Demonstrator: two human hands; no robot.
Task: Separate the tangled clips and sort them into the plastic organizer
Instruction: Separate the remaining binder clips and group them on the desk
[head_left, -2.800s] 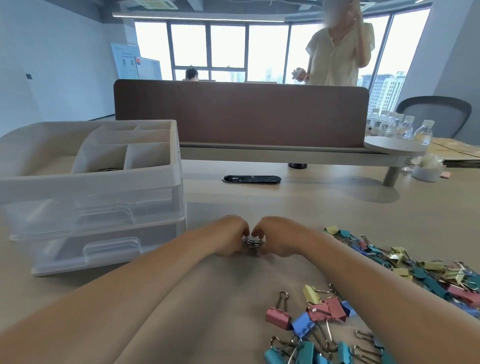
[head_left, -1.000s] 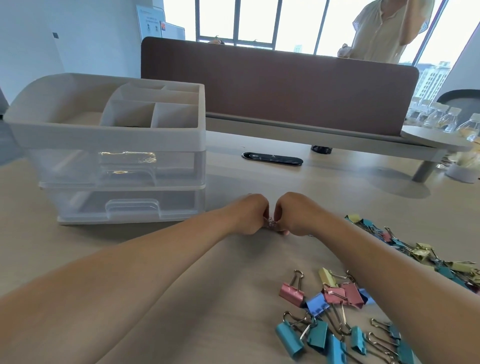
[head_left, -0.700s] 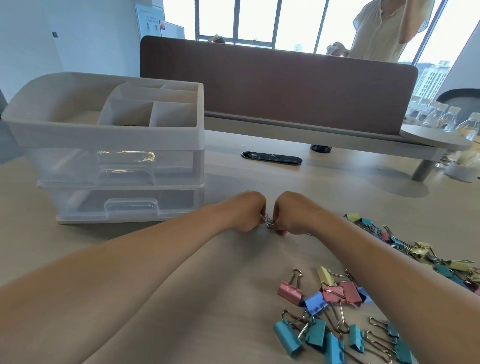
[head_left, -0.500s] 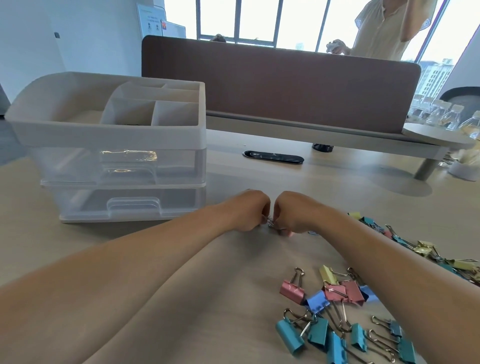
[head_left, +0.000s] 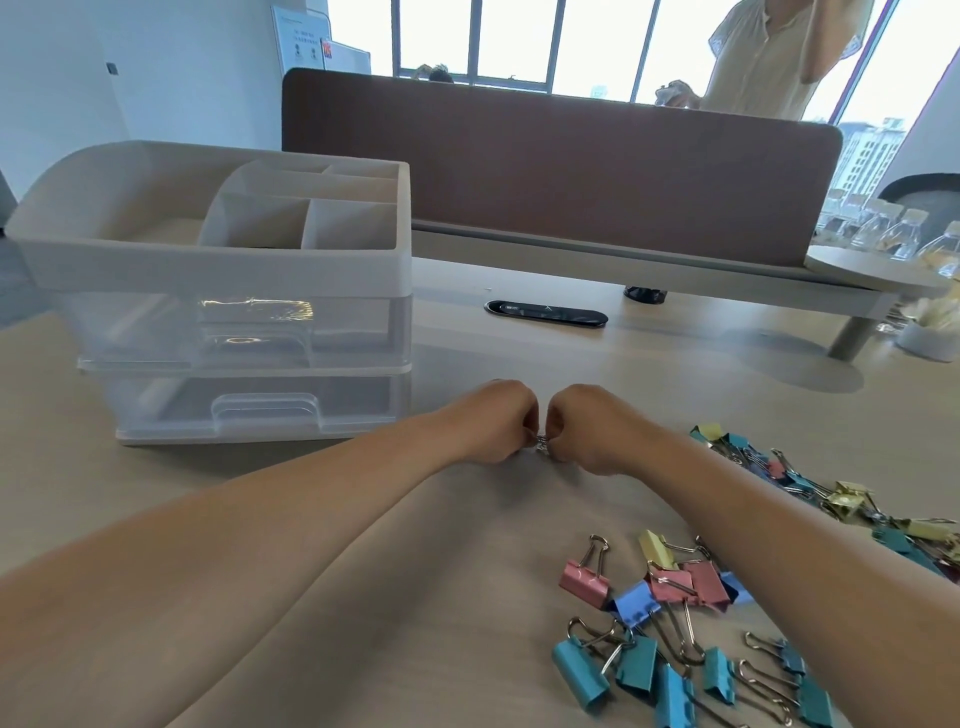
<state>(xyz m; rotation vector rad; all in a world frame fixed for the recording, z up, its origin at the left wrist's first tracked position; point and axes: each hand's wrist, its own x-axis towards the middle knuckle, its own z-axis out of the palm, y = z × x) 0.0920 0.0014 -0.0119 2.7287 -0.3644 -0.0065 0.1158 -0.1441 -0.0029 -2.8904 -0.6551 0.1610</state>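
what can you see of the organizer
The organizer is a plastic box: an opaque whitish top tray, split into one wide bay on the left and smaller compartments on the right, over two clear drawers, both closed, each with a moulded handle. It stands upright on the table, left of centre. Only the table touches it.

The person's left forearm and right forearm are bare along all their visible length, smooth and slender, looking broader near the camera under the wide lens. The left hand and right hand are bare as well, compact in shape, with rounded knuckles showing along their backs.
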